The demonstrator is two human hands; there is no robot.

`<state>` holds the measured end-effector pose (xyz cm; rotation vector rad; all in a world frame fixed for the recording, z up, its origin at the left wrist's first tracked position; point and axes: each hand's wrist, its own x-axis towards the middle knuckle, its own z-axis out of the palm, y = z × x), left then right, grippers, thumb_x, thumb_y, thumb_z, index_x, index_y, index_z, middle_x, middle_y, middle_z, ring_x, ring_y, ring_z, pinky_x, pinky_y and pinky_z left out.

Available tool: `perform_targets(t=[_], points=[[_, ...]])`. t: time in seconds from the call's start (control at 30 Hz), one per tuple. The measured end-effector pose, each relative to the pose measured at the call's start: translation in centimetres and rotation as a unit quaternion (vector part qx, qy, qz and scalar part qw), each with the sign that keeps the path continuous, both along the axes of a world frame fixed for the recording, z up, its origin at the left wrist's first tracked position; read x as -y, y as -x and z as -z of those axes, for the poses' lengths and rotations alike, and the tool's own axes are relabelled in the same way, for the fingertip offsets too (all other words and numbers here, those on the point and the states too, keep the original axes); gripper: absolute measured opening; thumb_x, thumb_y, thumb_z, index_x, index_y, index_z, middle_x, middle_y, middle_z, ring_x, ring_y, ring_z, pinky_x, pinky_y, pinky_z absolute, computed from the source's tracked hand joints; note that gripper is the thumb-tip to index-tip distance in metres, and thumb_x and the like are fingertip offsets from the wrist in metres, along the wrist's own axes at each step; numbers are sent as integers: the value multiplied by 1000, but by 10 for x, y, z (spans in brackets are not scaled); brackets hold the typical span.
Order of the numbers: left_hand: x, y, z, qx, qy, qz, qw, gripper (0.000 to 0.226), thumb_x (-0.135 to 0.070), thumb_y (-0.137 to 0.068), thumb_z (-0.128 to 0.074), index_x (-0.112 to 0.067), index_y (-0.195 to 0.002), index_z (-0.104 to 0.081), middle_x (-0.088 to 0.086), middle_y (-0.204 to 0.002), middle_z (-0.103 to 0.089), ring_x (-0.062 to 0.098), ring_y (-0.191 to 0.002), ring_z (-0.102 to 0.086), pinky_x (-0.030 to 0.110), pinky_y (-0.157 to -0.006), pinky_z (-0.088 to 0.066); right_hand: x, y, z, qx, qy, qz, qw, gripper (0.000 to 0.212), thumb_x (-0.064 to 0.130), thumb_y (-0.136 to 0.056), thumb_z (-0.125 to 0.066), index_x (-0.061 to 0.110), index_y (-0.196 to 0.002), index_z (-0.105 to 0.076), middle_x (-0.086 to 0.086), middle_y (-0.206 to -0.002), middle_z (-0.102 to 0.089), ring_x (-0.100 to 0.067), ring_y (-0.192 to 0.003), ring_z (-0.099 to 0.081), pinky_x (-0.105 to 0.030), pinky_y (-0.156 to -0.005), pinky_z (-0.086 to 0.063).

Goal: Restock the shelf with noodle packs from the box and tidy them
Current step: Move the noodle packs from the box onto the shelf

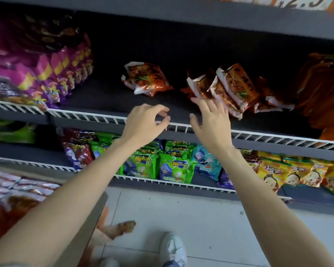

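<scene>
On the dark middle shelf (108, 97) lies a small heap of orange-red noodle packs (147, 79), and a second leaning group of the same packs (233, 87) stands to its right. My left hand (145, 122) hovers over the shelf's white wire rail (89, 116), fingers loosely curled, holding nothing. My right hand (210, 118) is spread open, its fingertips near or touching the lower edge of the leaning packs. The cardboard box (14, 191) with more packs sits at lower left, under my left forearm.
Purple packs (52, 74) fill the shelf's left end and orange bags (324, 93) its right. The shelf below holds green, blue and yellow snack packs (174, 162). A pack (116, 228) lies on the tiled floor beside my white shoe (172, 247).
</scene>
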<state>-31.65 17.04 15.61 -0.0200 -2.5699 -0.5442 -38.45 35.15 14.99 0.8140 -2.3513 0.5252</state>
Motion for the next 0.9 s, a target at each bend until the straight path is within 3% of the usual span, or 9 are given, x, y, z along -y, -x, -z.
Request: perform_targets(t=[0.07,0.17,0.27,0.33,0.47,0.57,0.7,0.8,0.9], points=[[29,-51,5,-30,23,-12,999,20,-31,-88,-56,-22,-99,-71,-13,-76,-71,7,-68,-62,22,-79,-42,26,-33,1,30,17,-65,997,29,22,-89,-53,13,-116,-61,-3,-87,-69,-27,-83,-63,-38,-73,-50],[77,-129,21,-41,31,-84,995,21,-30,-87,-52,-24,-92,-71,-11,-72,-69,8,-64,-62,21,-66,-47,69,-78,12,102,-32,-141,984,24,25,-91,-50,17,-109,-63,0,-77,-70,-29,-68,-65,-37,-58,-52],[128,-201,56,-7,-5,-171,985,22,-27,-86,-53,-20,-97,-70,-4,-85,-69,12,-77,-59,28,-68,-47,116,-117,39,188,-137,-213,949,22,28,-93,-49,22,-108,-64,0,-100,-70,-29,-88,-66,-37,-66,-51],[162,-241,89,64,-52,-239,967,25,-24,-82,-57,-20,-105,-68,1,-94,-66,18,-87,-60,32,-76,-48,150,-141,61,218,-184,-259,923,25,28,-94,-48,22,-112,-64,-1,-113,-66,-28,-100,-62,-37,-72,-51],[208,-297,146,274,-112,-336,894,58,-25,-78,-72,-17,-131,-50,16,-129,-50,36,-119,-46,42,-95,-41,223,-181,104,242,-285,-332,866,38,29,-94,-47,21,-130,-51,-4,-131,-53,-27,-122,-48,-38,-89,-46],[228,-318,182,336,-87,-355,868,78,-26,-73,-75,-13,-141,-38,22,-134,-42,42,-120,-42,49,-97,-40,273,-195,138,248,-333,-362,835,54,28,-92,-52,20,-142,-36,-7,-141,-41,-30,-128,-42,-40,-97,-43],[253,-321,208,326,-26,-378,866,87,-28,-72,-75,-15,-146,-30,19,-143,-35,39,-130,-33,52,-103,-34,326,-201,180,287,-324,-331,839,72,36,-89,-58,13,-147,-23,-12,-146,-31,-34,-132,-35,-47,-105,-38],[270,-319,215,310,25,-404,861,87,-32,-76,-73,-20,-148,-25,15,-150,-29,36,-138,-23,52,-111,-21,356,-206,199,256,-350,-305,848,92,54,-87,-56,5,-150,-10,-16,-153,-19,-34,-142,-15,-48,-116,-19],[289,-329,226,350,12,-430,832,88,-40,-79,-69,-26,-149,-17,13,-154,-19,36,-142,-13,52,-113,-15,374,-222,218,192,-386,-275,859,92,59,-91,-44,2,-150,-3,-18,-158,1,-33,-146,5,-52,-118,-1]])
